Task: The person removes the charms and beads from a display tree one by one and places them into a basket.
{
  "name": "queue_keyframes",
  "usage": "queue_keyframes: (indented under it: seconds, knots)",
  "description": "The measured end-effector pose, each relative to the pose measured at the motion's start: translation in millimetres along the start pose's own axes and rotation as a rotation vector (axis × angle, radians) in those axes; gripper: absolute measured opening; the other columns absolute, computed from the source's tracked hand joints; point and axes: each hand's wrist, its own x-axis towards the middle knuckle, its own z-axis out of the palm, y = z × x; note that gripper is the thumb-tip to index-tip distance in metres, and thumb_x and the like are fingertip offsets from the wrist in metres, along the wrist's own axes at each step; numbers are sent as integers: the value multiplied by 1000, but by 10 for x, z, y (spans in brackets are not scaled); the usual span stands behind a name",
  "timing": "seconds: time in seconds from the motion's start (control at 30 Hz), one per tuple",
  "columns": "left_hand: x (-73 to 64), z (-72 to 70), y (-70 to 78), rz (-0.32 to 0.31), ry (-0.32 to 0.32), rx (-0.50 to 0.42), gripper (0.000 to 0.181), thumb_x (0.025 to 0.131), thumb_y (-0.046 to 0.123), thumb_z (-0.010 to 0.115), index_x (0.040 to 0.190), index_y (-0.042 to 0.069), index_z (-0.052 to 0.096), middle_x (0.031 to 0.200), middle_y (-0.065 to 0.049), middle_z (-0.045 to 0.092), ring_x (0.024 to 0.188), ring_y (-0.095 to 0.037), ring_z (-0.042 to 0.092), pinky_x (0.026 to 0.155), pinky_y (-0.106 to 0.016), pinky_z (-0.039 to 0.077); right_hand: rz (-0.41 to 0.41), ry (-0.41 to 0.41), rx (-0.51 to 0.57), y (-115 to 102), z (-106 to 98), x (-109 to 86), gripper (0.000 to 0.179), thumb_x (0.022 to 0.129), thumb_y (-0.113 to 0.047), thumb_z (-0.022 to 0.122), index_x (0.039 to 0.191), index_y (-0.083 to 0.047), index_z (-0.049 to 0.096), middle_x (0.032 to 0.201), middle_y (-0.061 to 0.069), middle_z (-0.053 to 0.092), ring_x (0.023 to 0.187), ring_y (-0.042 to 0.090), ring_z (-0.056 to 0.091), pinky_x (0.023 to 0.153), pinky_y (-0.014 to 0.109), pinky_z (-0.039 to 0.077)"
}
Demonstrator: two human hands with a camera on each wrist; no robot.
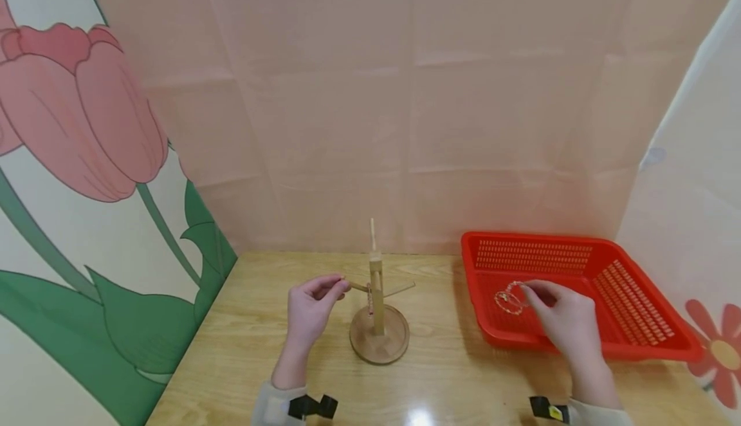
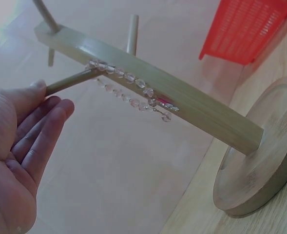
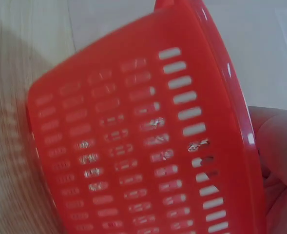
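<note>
A wooden stand (image 1: 377,313) with a round base and side pegs stands on the table. My left hand (image 1: 312,304) pinches the tip of one peg (image 2: 72,82) between thumb and fingers. Around that peg hangs a bracelet of clear pinkish beads (image 2: 129,76), lying along the post. To the right, my right hand (image 1: 570,316) pinches a beaded bracelet (image 1: 509,311), which dangles in loops over the red plastic basket (image 1: 480,323). In the right wrist view the basket wall hides most of that hand, and beads glint through its slots.
The wooden table (image 1: 255,323) runs back to a creased pinkish backdrop (image 1: 324,123). A tulip-printed sheet (image 1: 116,111) borders the left side, and a pale sheet with a red flower (image 1: 723,352) borders the right beside the basket.
</note>
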Motion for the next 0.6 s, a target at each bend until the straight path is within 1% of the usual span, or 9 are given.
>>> queue_keyframes:
  seconds: [0.13, 0.3, 0.47, 0.6]
  knots:
    - [-3, -5, -8, -1, -3, 1, 10, 95, 6, 83, 103, 0, 83, 92, -14, 81, 81, -19, 79, 73, -34, 68, 30, -33, -32, 90, -31, 1, 33, 104, -35, 75, 122, -8, 79, 106, 14, 79, 93, 31, 70, 67, 24, 56]
    - [-11, -17, 7, 3, -1, 0, 10, 95, 6, 83, 103, -1, 82, 92, -14, 81, 81, -20, 79, 73, -34, 68, 38, -87, -66, 180, -64, 15, 33, 104, -33, 75, 120, -4, 79, 105, 17, 79, 91, 32, 71, 68, 35, 60]
    - [-4, -17, 11, 16, -6, -5, 12, 95, 5, 82, 103, -4, 81, 92, -15, 81, 81, -24, 80, 73, -33, 68, 45, -146, -80, 231, -112, 44, 35, 103, -33, 75, 119, -2, 79, 104, 18, 79, 89, 32, 70, 67, 41, 62]
    - [2, -13, 3, 26, -9, -2, 12, 95, 5, 82, 103, -4, 81, 92, -15, 81, 81, -23, 80, 73, -33, 68, 27, -212, -85, 265, -187, 119, 32, 103, -30, 75, 118, -1, 79, 101, 15, 79, 86, 29, 69, 68, 44, 63]
